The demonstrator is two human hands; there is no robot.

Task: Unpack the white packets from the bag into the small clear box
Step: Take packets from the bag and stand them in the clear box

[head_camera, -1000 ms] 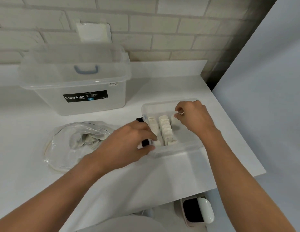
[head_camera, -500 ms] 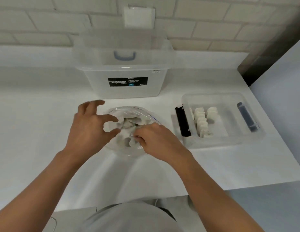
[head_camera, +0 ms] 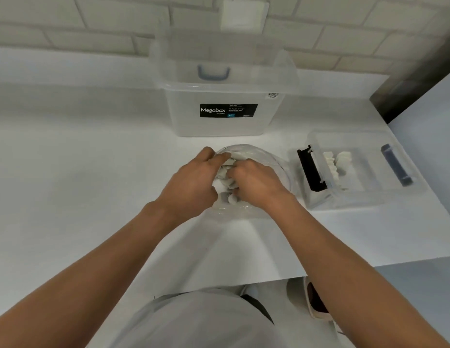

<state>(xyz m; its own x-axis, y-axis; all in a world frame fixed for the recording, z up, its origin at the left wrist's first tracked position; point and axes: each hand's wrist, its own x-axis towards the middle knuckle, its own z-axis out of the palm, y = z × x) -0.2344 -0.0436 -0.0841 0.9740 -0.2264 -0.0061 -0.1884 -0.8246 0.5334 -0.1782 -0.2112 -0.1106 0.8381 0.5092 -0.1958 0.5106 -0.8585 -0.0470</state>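
A clear plastic bag (head_camera: 278, 163) lies open on the white counter, with several crumpled white packets (head_camera: 229, 178) inside. My left hand (head_camera: 193, 183) pinches the bag's left rim. My right hand (head_camera: 256, 184) is down inside the bag, its fingers curled around some of the packets; the fingertips are hidden. To the right stands the small clear box (head_camera: 364, 200), where two rows of white packets (head_camera: 335, 167) are lined up in its left half.
The small box has a black latch (head_camera: 310, 169) on its left side and a dark blue one (head_camera: 396, 164) on its right. A large clear Megabox tub (head_camera: 229, 121) stands behind the bag against the brick wall. The counter's front edge (head_camera: 344, 268) is near my body.
Both hands left the small box and came left to the bag. Since half a second ago, the left hand closed on the rim and the right hand dug deeper among the packets.
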